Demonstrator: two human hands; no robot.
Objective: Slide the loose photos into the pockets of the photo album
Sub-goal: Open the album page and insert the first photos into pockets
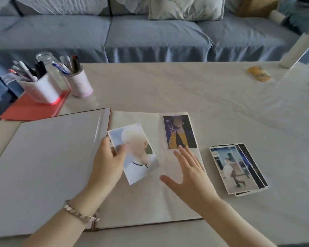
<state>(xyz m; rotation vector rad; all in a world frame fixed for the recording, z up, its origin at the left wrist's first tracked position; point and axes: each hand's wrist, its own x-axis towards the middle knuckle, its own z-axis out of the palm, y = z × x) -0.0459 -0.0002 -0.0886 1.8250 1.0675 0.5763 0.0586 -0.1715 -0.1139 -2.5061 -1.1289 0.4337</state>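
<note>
One pale photo [137, 157] pinched by left hand [107, 161], right hand [191, 173] fingers [185, 154] spread, one album [52, 157], one photo stack [237, 168]

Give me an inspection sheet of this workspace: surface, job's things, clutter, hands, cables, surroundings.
Surface: table under a pale, creased cloth.
Job's things: photo album lies open; purple photo sits at the top of its right page; held photo is tilted above that page; photo stack lies on the cloth right of the album.
Clutter: square pen pot, round pen pot, glass jar and red folder far left; yellow packet and white tube far right.
Hands: left hand pinches the held photo; right hand open, fingers spread over the right page.
Cables: nothing seen.
Surroundings: blue sofa with a cushion behind the table.
</note>
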